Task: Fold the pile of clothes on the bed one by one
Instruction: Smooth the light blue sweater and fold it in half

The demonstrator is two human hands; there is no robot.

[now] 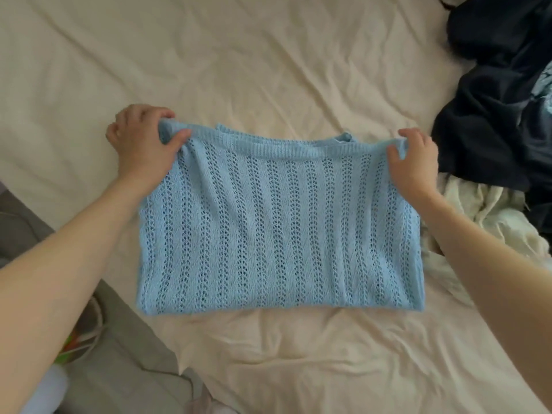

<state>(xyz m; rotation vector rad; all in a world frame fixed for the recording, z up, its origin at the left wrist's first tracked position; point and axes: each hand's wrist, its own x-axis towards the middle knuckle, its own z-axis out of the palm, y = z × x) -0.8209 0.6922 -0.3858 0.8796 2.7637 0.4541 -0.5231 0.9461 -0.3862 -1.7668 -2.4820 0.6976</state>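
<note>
The bed (268,70) fills nearly the whole view, covered in a cream sheet that is creased all over, with deep wrinkles bunching along the near edge. Off to my right sits the pile of clothes (501,121), a dark navy heap with a scrap of pale blue print showing at its right side, and just below it a crumpled off-white garment (484,222) spilling toward me. The pile lies close beside my right wrist but apart from what I am working on.

Right in the middle, flat on the sheet, is the light blue knit top (280,228), an open lacy knit with vertical rows of eyelets. It makes a neat rectangle, its near edge straight and doubled over, its far edge a ribbed band running side to side with a second layer peeking out behind it.

My left hand (143,144) grips the far left corner, fingers curled over the band and thumb tucked under, lifting that corner a touch off the sheet. My right hand (415,158) pinches the far right corner the same way, thumb in front, fingers behind. Both arms reach straight out over the top's sides.

Down at lower left, past the mattress edge, there is grey floor (128,363) and something blurred with white loops.
</note>
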